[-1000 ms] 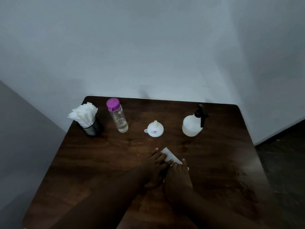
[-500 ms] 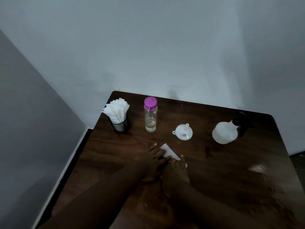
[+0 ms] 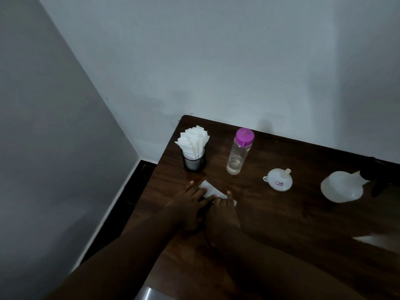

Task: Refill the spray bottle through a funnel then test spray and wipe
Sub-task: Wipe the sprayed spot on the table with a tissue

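Note:
A folded white tissue lies flat on the dark wooden table. My left hand presses on its left part with straight fingers. My right hand rests on its right part, fingers flat. A white funnel lies upside down to the right. The white spray bottle with a black trigger head stands at the right edge of view. A clear bottle with a purple cap holds a little liquid.
A black mesh cup full of white tissues stands at the table's back left corner. Grey walls close in behind and to the left. A pale glare patch lies on the table at the right.
The view has swung to the left, so all objects sit further right in frame. Both hands stay on the tissue in the same pose.

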`<action>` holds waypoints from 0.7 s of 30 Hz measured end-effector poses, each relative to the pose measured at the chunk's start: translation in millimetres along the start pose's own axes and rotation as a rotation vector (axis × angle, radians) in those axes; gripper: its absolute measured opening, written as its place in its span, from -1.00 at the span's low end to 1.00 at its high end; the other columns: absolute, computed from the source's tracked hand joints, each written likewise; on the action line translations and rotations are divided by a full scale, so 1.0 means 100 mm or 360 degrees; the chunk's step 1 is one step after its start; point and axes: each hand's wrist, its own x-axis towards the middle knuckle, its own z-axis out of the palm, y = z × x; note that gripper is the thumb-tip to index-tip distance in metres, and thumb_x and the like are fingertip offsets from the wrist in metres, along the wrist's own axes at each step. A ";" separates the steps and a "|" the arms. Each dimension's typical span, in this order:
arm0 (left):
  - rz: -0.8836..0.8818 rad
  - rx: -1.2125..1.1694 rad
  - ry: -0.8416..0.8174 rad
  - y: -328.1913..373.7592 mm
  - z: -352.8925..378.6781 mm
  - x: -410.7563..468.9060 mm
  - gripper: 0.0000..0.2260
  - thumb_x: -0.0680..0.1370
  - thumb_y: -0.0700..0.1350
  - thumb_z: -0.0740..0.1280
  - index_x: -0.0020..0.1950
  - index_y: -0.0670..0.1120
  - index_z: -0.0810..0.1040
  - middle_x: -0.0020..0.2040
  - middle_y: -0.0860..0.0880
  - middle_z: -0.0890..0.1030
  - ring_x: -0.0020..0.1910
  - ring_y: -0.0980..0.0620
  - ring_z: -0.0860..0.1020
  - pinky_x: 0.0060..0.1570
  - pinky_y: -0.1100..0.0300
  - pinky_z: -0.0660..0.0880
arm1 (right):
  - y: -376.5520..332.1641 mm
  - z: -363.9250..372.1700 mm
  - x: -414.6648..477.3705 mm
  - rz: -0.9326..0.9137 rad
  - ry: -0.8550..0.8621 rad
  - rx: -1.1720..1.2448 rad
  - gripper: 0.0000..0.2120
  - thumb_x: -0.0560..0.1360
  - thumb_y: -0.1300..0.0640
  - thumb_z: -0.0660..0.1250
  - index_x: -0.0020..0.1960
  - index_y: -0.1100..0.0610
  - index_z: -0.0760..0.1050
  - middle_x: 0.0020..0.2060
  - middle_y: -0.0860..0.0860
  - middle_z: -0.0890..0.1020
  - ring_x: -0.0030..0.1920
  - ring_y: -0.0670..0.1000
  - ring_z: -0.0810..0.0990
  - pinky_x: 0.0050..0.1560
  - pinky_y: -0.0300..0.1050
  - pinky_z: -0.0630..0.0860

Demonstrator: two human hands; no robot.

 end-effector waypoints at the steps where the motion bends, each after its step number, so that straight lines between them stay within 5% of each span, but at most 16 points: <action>1: -0.0048 -0.0022 0.0024 -0.03 0.01 -0.06 -0.20 0.46 0.34 -0.08 0.65 0.00 0.02 0.59 -0.26 0.18 0.60 -0.28 0.07 0.56 -0.24 -0.15 | -0.05 -0.02 0.07 0.0002 -0.0001 -0.0006 -0.27 0.58 -0.22 0.20 0.61 0.09 0.06 0.58 0.14 0.18 0.58 0.19 0.09 0.51 0.34 -0.23; 6: -0.0275 -0.0118 0.0275 -0.13 0.24 -0.29 -0.38 0.56 0.20 0.12 0.58 -0.03 0.28 0.41 -0.27 0.48 0.43 -0.32 0.41 0.49 -0.28 0.08 | -0.26 -0.02 0.32 0.0089 -0.0019 -0.0034 -0.35 0.60 -0.14 0.16 0.55 0.21 0.18 0.54 0.20 0.25 0.56 0.21 0.15 0.57 0.27 -0.09; 11: -0.0519 -0.0154 0.0354 -0.01 0.36 -0.50 -0.35 0.52 0.22 0.15 0.55 -0.04 0.35 0.31 -0.24 0.55 0.30 -0.29 0.52 0.51 -0.22 0.12 | -0.38 -0.07 0.30 -0.0207 0.0099 -0.0517 -0.27 0.63 -0.17 0.08 0.58 0.31 0.03 0.51 0.31 0.26 0.54 0.29 0.16 0.54 0.37 -0.18; 17: -0.0909 -0.0288 0.0384 0.50 0.45 -0.57 -0.36 0.51 0.23 0.16 0.50 -0.09 0.43 0.30 -0.27 0.58 0.27 -0.30 0.55 0.42 -0.19 0.10 | -0.24 0.07 0.26 -0.0405 0.0244 -0.0637 -0.31 0.66 -0.14 0.02 0.60 0.29 0.00 0.53 0.35 0.20 0.56 0.34 0.09 0.55 0.32 -0.17; 21: -0.1094 -0.0354 0.0379 0.83 0.39 -0.48 -0.37 0.52 0.22 0.16 0.48 -0.12 0.46 0.29 -0.26 0.59 0.27 -0.28 0.55 0.40 -0.25 0.30 | -0.01 0.15 0.20 -0.0559 0.0312 -0.0689 -0.31 0.65 -0.16 0.00 0.61 0.24 -0.02 0.56 0.29 0.17 0.57 0.30 0.08 0.56 0.31 -0.15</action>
